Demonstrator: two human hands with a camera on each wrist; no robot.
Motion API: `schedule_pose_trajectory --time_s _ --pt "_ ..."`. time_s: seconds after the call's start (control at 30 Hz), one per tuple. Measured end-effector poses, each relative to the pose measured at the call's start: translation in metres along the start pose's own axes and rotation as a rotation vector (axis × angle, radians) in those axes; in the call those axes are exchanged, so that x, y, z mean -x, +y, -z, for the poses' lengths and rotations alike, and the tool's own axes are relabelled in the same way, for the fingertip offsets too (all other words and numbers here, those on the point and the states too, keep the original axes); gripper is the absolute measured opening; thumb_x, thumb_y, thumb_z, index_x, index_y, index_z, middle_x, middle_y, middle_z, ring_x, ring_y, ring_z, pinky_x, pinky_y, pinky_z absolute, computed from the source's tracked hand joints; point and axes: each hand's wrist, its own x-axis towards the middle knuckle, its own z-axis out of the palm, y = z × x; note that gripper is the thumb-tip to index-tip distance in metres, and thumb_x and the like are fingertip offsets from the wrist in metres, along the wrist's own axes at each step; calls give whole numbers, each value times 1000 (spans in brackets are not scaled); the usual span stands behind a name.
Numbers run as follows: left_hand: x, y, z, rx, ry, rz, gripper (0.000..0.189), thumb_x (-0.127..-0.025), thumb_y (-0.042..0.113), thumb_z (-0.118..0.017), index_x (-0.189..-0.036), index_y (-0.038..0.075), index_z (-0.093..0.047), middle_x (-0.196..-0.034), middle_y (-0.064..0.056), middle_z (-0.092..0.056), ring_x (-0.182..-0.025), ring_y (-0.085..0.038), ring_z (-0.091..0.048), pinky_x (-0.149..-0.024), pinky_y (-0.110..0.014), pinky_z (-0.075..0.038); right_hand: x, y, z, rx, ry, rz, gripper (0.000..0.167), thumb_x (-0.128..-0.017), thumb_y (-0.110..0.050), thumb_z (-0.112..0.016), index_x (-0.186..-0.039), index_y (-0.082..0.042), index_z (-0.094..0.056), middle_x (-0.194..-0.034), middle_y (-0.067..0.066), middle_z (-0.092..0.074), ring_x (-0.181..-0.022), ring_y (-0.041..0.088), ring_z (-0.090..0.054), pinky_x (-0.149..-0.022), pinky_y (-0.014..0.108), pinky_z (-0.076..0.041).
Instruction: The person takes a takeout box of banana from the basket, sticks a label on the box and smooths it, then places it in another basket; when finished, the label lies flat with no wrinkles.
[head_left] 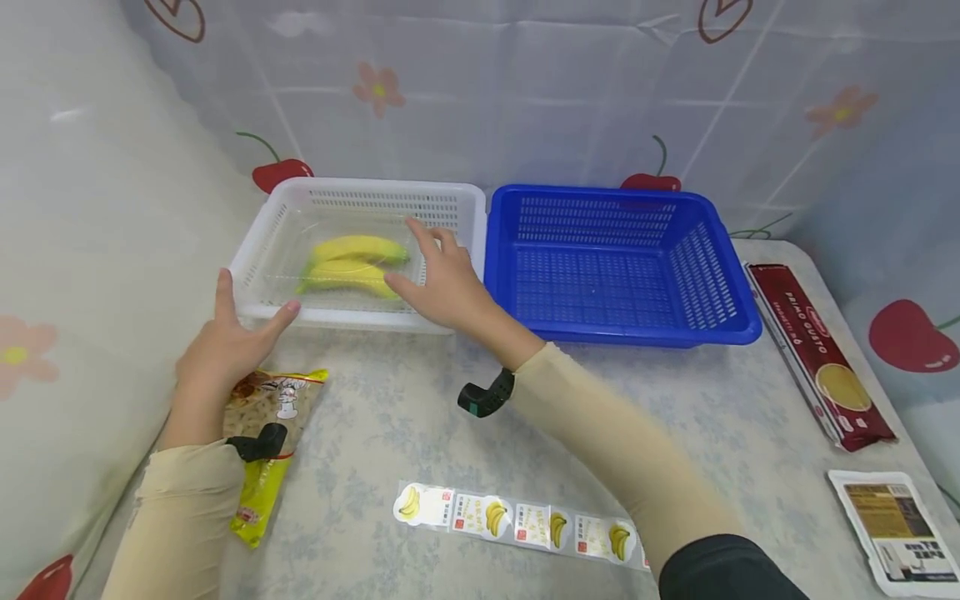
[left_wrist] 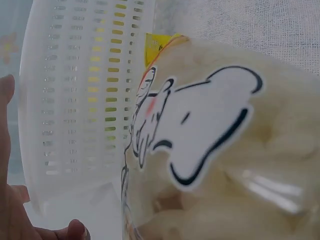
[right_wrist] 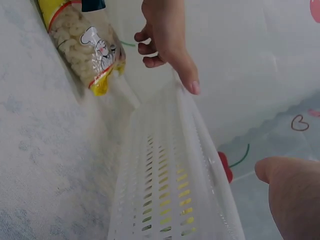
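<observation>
Yellow bananas (head_left: 352, 275) with greenish ends lie in a clear plastic container (head_left: 300, 225) inside the white basket (head_left: 337, 318). Over the right part of this basket reaches my right hand (head_left: 450, 287), fingers and thumb spread, with nothing gripped. My left hand (head_left: 228, 346) is at the basket's near left corner, its thumb and forefinger apart and right at the rim. Under the left wrist lies a bag of macaroni (head_left: 273, 408) with a yellow end and a cartoon chef. Through the slots of the basket wall (right_wrist: 165, 190), yellow shows in the right wrist view.
A blue basket (head_left: 600, 333) stands close to the right of the white one. At the right lie a red spaghetti pack (head_left: 821, 358) and a white-edged packet (head_left: 896, 533). A strip of banana stickers (head_left: 517, 523) lies near the front. Patterned curtain (head_left: 525, 100) hangs behind.
</observation>
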Motion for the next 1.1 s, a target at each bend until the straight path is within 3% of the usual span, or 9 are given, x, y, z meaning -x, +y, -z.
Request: schedule_pose_trajectory --time_s 0.17,0.27,0.53,0.67,0.8,1.0,1.1 --pt "-9 -3 -2 92 -44 -26 116 -83 85 -38 -147 27 40 -155 -41 -12 -132 -65 -30 -95 -73 -35 -22 0 -14 -29 -5 -80 83 -94 -60 -56 -159 -39 -9 -163 9 -17 -144 38 -32 -103 58 -45" --pt "-12 -5 -4 153 -55 -36 117 -84 83 -42 -146 28 40 -158 -38 -5 -136 -65 -24 -102 -75 -29 -29 0 -22 -39 -12 -126 83 -93 -62 -54 -159 -40 -8 -162 9 -15 -141 41 -34 -98 57 -48" --pt "-16 -7 -8 216 -55 -24 119 -81 84 -45 -144 34 42 -158 -38 -5 -137 -65 -22 -103 -75 -27 -38 4 -29 -39 -89 -225 86 -90 -75 -46 -156 -49 2 -161 18 -12 -130 45 -46 -87 55 -52" --pt "-16 -7 -9 252 -60 -41 119 -83 81 -48 -144 34 42 -159 -37 -3 -138 -65 -20 -105 -75 -24 -41 7 -29 -44 -158 -246 86 -90 -77 -42 -154 -51 8 -165 21 -5 -137 48 -42 -103 63 -42" --pt "-16 -7 -9 261 -66 -41 119 -82 81 -49 -144 35 43 -159 -37 -4 -139 -64 -20 -105 -76 -25 -44 9 -30 -55 -214 -240 85 -91 -76 -41 -153 -51 11 -166 20 -7 -148 45 -24 -114 66 -27" --pt "-15 -7 -8 245 -69 -24 120 -80 84 -47 -142 36 44 -159 -38 -6 -138 -65 -21 -105 -76 -25 -48 12 -33 -54 -240 -203 86 -93 -73 -42 -154 -48 13 -160 13 -35 -134 37 -50 -107 57 -42" --pt "-16 -8 -8 253 -74 -27 120 -80 83 -48 -142 36 44 -159 -36 -4 -138 -65 -20 -105 -76 -25 -51 13 -34 -57 -249 -209 85 -93 -72 -41 -154 -49 14 -158 12 -37 -130 37 -54 -106 56 -43"
